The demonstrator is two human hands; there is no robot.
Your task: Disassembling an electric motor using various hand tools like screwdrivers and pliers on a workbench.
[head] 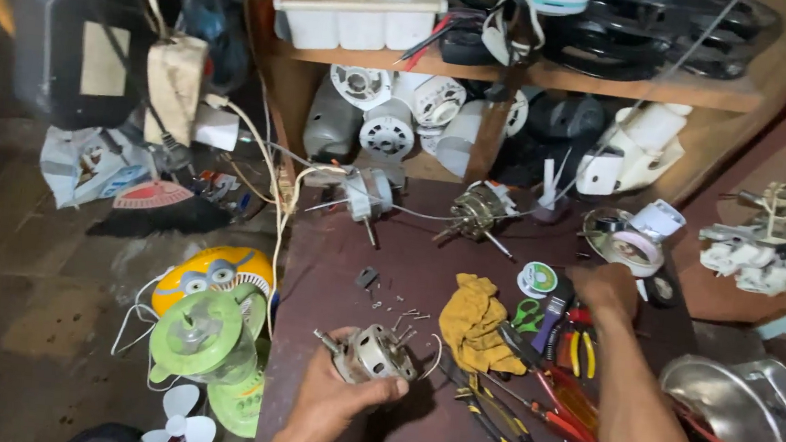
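Motor work sits at the near edge of the dark counter: a small silver fan motor, shaft pointing left, is gripped from below by the left hand, fingers curled closed around its casing. The right hand reaches out over the tool pile at the far right of the counter; its fingers are hidden, so I cannot tell whether it has closed on anything.

To handle this well, I judge the motor should be kept steady and low over the counter, since loose screws lie just beside it and could scatter if knocked.

Around it: one yellow rag, one solder spool, a heap of screwdrivers and pliers too tangled to count surely. Two more motors lie at the back of the counter. One green fan housing stands on the floor at left, and one steel bowl sits at right.
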